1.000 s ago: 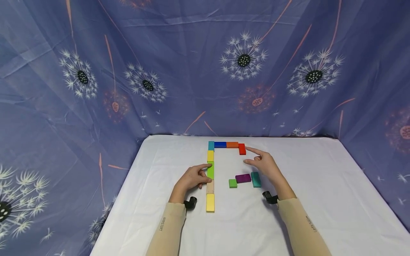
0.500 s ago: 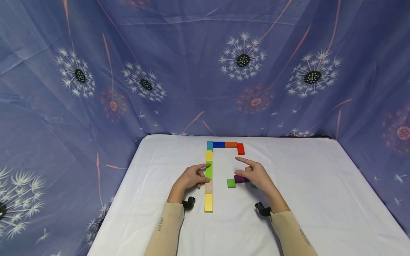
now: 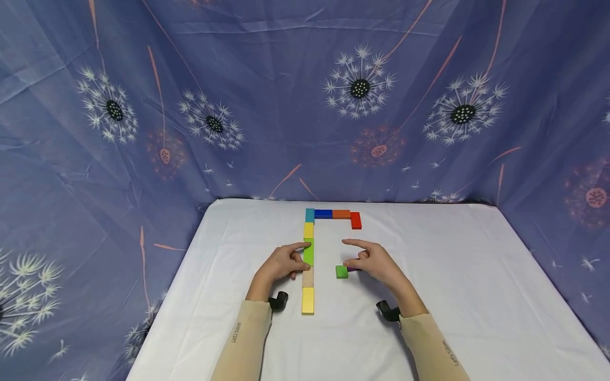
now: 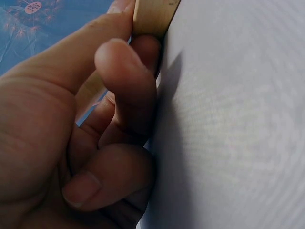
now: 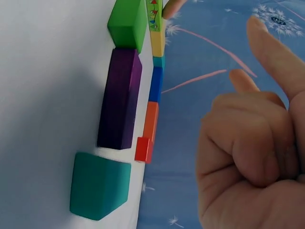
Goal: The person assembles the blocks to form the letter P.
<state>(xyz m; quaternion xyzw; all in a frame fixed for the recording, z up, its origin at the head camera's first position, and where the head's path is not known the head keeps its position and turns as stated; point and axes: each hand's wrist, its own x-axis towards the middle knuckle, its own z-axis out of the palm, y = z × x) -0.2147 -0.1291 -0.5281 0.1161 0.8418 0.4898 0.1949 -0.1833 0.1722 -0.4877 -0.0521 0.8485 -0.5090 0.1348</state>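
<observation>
My left hand (image 3: 281, 262) rests at the column of blocks, its index fingertip on the light green block (image 3: 308, 254). Its thumb touches the top near the plain wooden block (image 3: 308, 277), also seen in the left wrist view. My right hand (image 3: 378, 262) hovers with index finger and thumb spread and the other fingers curled in, holding nothing. Below it lie a small green block (image 3: 341, 272), a purple block (image 5: 119, 100) and a teal block (image 5: 99, 186). In the head view the hand covers the teal block and most of the purple one.
A yellow block (image 3: 307, 300) ends the column near me; another yellow block (image 3: 308, 230) and a light blue block (image 3: 310, 215) continue it away. Along the far side run a blue block (image 3: 323, 214), an orange block (image 3: 341, 214) and a red block (image 3: 356, 220) on the white cloth (image 3: 467, 264).
My right hand has left the red block and come left and toward me, over the purple and teal blocks. My left hand stays at the column.
</observation>
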